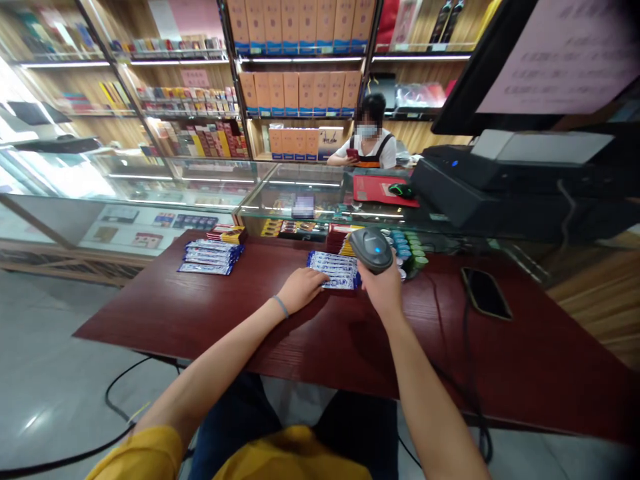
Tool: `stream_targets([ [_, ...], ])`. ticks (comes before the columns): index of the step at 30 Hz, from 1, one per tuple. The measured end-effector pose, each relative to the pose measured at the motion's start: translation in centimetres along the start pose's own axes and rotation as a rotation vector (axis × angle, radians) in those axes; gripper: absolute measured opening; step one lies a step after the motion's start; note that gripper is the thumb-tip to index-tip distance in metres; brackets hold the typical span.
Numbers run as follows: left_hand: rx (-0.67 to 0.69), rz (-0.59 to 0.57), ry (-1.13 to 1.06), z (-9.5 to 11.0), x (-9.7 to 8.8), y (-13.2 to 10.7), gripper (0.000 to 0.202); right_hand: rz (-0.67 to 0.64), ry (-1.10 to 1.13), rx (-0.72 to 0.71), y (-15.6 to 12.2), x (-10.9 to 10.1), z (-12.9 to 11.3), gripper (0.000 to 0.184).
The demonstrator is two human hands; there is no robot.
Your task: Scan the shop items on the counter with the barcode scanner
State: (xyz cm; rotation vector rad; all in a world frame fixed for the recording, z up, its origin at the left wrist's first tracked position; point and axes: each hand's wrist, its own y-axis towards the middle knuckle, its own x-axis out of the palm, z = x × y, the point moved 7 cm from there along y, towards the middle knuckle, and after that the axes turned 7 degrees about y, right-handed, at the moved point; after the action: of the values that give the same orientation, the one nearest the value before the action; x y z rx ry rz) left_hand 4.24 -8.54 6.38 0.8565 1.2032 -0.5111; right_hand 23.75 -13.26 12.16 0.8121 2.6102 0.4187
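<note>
My right hand (383,292) grips a dark grey barcode scanner (373,248) with a small blue light on top. The scanner is over the right edge of a row of blue-and-white stick packets (334,267) on the dark red table. At this row's lower left edge lies my left hand (301,288), its fingers stretched out and touching the packets. Another batch of blue-and-white stick packets (210,257) is on the table's left part. Round tubs with green and blue lids (413,245) stand behind the scanner, partly hidden by it.
A phone (486,293) and a dark cable lie on the table's right side. Behind the table runs a glass display counter (295,175) with a red mat and a mouse (401,191). A monitor (545,60) looms at upper right. Another person (373,143) holds a phone behind the counter.
</note>
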Motion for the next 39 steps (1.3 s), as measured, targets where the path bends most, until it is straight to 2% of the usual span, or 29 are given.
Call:
stream_targets([
  [3,0.039,0.003,0.029,0.9,1.0,1.2,0.027,0.001,0.011,0.013,0.0,0.0,0.1,0.047],
  [10,0.044,0.073,-0.004,0.9,2.1,2.3,0.033,-0.006,0.007,0.026,0.1,-0.2,0.2,0.046],
  [19,0.044,0.077,-0.053,1.2,2.0,2.3,0.036,-0.026,-0.071,0.027,-0.1,0.1,0.3,0.042],
  [24,0.034,0.048,-0.062,0.4,1.0,1.4,0.033,-0.041,-0.058,0.001,-0.1,0.6,0.6,0.046],
  [27,0.009,0.051,-0.054,-1.5,-0.2,-0.3,0.033,-0.064,-0.065,-0.023,-0.4,1.0,0.5,0.045],
  [30,-0.034,0.075,-0.018,-4.3,-1.6,-2.7,0.033,-0.103,-0.059,-0.057,-0.9,1.6,0.1,0.047],
  [35,-0.198,0.13,0.09,-10.9,-4.4,-8.0,0.034,-0.228,-0.032,-0.109,-2.5,3.8,-0.4,0.049],
  [39,-0.364,0.12,0.202,-16.2,-6.2,-13.0,0.032,-0.29,-0.059,-0.185,-4.1,5.5,-1.4,0.043],
])
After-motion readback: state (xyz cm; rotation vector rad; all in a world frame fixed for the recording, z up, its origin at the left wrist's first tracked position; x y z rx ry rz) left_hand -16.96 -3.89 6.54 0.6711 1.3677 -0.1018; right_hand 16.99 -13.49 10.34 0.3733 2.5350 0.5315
